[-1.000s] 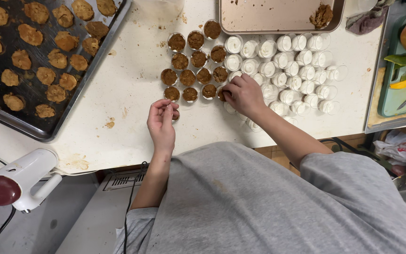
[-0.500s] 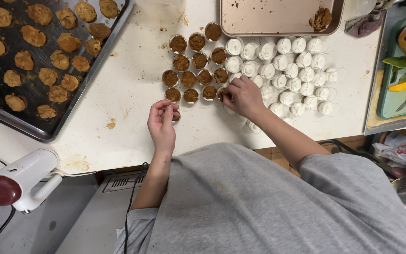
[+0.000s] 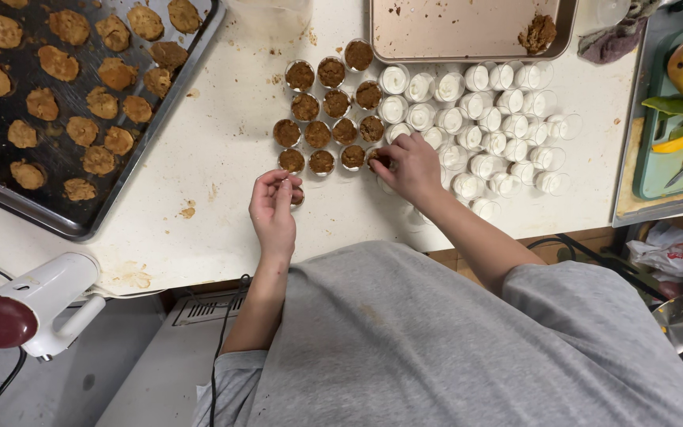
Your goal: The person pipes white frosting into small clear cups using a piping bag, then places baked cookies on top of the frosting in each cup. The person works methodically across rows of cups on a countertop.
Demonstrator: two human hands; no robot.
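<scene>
Brown crumb cups: small round clear plastic cups packed with coarse filling, clustered mid-tabletop.
Right hand: fingers pinched into the row's end cup.
Left hand: fingertips together on one cup, unmoved.

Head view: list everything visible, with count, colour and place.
Filled cups: about fourteen, brown crumb, counter centre.
Empty cups: many, clear-white, right of the filled ones.
Baking sheet: one, dark, upper left, holding brown cookies.
Metal tray: one, top centre, crumb mix in its corner.
Cutting board: one, green, right, with yellow fruit.
Hand mixer: one, white and red, lower left.
Left hand: pinching crumb over a cup.
Right hand: pressing into a cup.
</scene>
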